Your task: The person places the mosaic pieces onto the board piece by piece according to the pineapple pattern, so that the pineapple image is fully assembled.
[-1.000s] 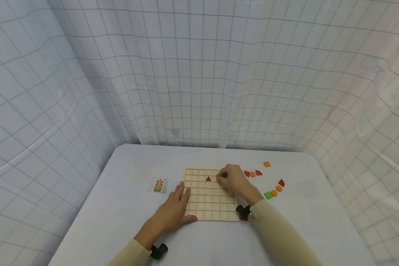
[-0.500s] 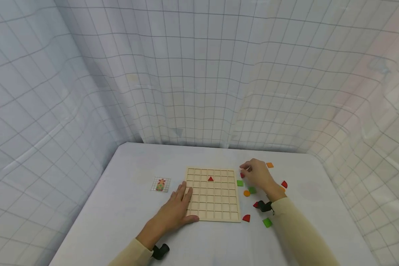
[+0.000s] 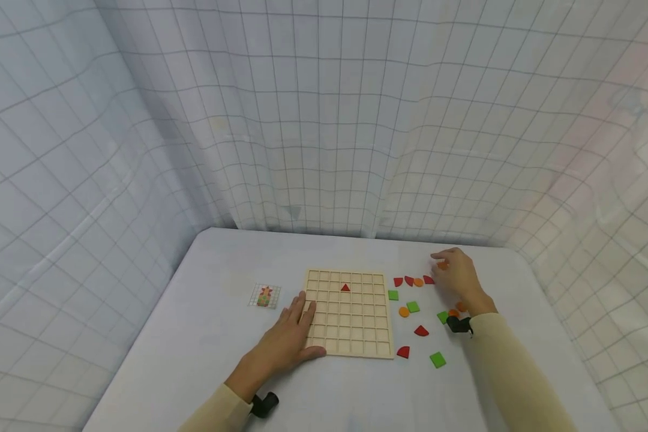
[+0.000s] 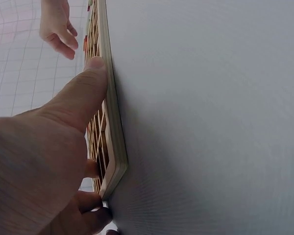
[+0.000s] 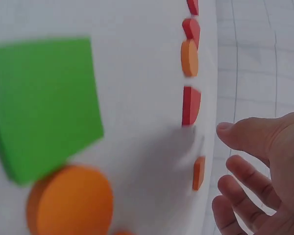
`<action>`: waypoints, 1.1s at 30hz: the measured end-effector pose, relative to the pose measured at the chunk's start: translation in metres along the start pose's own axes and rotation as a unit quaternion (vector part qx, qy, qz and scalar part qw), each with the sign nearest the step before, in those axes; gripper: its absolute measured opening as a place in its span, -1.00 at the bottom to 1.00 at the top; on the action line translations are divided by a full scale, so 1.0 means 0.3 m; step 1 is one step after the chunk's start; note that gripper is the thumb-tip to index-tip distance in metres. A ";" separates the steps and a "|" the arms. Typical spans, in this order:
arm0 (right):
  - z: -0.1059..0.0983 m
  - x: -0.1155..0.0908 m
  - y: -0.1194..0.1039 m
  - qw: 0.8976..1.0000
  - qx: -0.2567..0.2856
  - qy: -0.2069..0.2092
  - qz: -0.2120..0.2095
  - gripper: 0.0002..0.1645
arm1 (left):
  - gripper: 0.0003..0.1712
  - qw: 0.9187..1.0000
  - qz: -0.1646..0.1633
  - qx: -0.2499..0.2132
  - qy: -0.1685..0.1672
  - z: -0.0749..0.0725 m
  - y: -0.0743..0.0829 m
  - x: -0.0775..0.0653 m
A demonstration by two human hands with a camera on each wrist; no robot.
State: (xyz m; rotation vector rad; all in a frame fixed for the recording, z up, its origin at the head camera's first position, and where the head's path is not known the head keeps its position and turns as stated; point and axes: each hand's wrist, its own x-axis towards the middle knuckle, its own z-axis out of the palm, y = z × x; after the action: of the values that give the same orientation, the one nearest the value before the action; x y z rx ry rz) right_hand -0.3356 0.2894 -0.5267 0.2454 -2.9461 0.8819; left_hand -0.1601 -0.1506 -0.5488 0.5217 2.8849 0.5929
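A pale wooden grid board (image 3: 351, 324) lies on the table, with one red triangle (image 3: 345, 287) in a cell near its far edge. My left hand (image 3: 284, 341) rests along the board's left side, fingers spread; in the left wrist view its thumb (image 4: 81, 93) lies on the near rim. Over at the far right, my right hand (image 3: 458, 276) hovers by an orange square (image 3: 443, 265). Thumb and fingers are apart in the right wrist view, with the orange square (image 5: 199, 174) beside them on the table and nothing gripped.
Left of the board lies a gridded picture card (image 3: 264, 296). Loose pieces spread right of it: green squares (image 3: 438, 359), red quarter-circles (image 3: 403, 351) and orange discs (image 3: 404, 312). White gridded curtains (image 3: 324, 150) stand behind and at both sides.
My right hand has travelled from the board's upper right, past the row of red pieces, to the orange square at far right. My left hand stays on the board.
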 end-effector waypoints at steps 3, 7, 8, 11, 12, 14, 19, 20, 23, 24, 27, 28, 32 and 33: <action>-0.015 0.006 0.040 1.000 -0.013 -0.013 -0.004 -0.48 | 0.29 1.000 0.001 -0.001 -0.001 -0.005 0.002 0.002; -0.020 0.001 0.083 0.999 -0.023 -0.028 -0.017 -0.47 | 0.27 1.000 0.007 -0.004 -0.001 -0.008 0.004 0.004; -0.019 -0.003 0.087 0.999 -0.021 -0.029 -0.020 -0.49 | 0.27 1.000 0.008 -0.005 -0.001 -0.009 0.005 0.004; -0.016 -0.010 0.099 0.999 -0.005 -0.028 -0.021 -0.56 | 0.27 1.000 0.008 -0.011 0.002 -0.011 0.006 0.000; -0.015 -0.013 0.100 0.999 0.001 -0.029 -0.017 -0.58 | 0.28 1.000 0.006 -0.011 0.000 -0.012 0.006 -0.002; -0.012 -0.018 0.099 0.999 0.012 -0.030 -0.006 -0.61 | 0.28 1.000 0.004 -0.014 0.001 -0.013 0.006 -0.005; -0.010 -0.027 0.088 0.999 0.024 -0.026 0.011 -0.63 | 0.28 1.000 0.003 -0.014 0.005 -0.017 0.008 -0.004; -0.011 -0.029 0.085 0.999 0.024 -0.025 0.010 -0.63 | 0.28 1.000 0.004 -0.013 0.007 -0.018 0.008 -0.004; -0.011 -0.035 0.078 0.999 0.021 -0.029 0.003 -0.61 | 0.29 1.000 0.003 -0.011 0.005 -0.018 0.008 -0.003; -0.010 -0.036 0.078 0.999 0.021 -0.031 0.003 -0.61 | 0.29 1.000 0.003 -0.011 0.005 -0.017 0.008 -0.004; -0.007 -0.037 0.083 0.999 0.019 -0.035 0.003 -0.62 | 0.30 1.000 0.004 -0.009 0.004 -0.012 0.007 -0.005; -0.006 -0.038 0.086 0.999 0.019 -0.035 0.003 -0.62 | 0.30 1.000 0.004 -0.007 0.003 -0.011 0.007 -0.006; -0.003 -0.034 0.092 0.999 0.026 -0.032 0.014 -0.67 | 0.29 1.000 0.004 -0.002 0.000 -0.012 0.010 -0.009; -0.003 -0.033 0.092 0.999 0.031 -0.031 0.014 -0.67 | 0.28 1.000 0.004 -0.004 0.000 -0.014 0.011 -0.009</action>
State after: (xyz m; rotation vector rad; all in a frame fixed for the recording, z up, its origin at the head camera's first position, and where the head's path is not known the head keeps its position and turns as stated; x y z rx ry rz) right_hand -0.3304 0.3138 -0.5419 0.2375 -2.9885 0.9883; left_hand -0.1573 -0.1501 -0.5434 0.5331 2.8803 0.6054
